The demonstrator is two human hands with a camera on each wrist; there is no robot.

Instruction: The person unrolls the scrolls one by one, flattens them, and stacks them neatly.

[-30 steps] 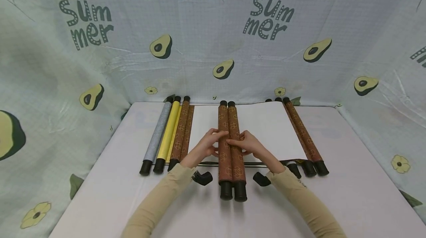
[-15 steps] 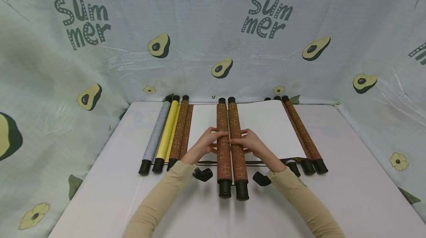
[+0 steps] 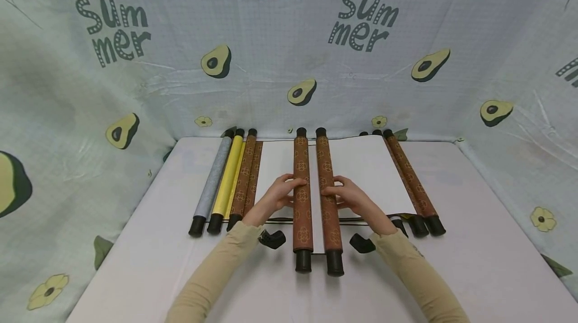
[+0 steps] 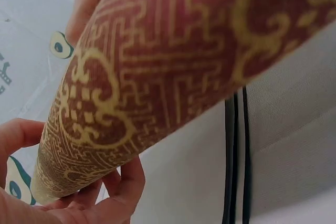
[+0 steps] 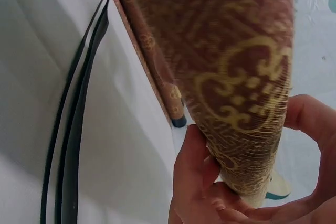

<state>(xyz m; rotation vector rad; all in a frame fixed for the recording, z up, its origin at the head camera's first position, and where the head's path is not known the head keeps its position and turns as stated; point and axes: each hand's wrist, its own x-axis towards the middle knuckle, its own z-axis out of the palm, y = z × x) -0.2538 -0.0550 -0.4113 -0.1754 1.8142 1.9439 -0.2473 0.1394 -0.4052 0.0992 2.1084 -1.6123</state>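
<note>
The left hand (image 3: 279, 194) curls its fingers around the left brown roll (image 3: 301, 192), and the right hand (image 3: 349, 195) grips the right brown roll (image 3: 328, 192) the same way. Both patterned rolls lie at the table's (image 3: 474, 263) centre, running from twelve to six o'clock, with a narrow strip of white paper (image 3: 361, 172) showing between them. This looks like the start of unrolling a scroll; widening it likely calls for drawing the rolls toward nine and three o'clock. Other rolled scrolls (image 3: 228, 180) lie at ten o'clock.

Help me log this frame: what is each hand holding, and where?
Left hand grips the left brown roll mid-length; right hand grips the right brown roll mid-length.
</note>
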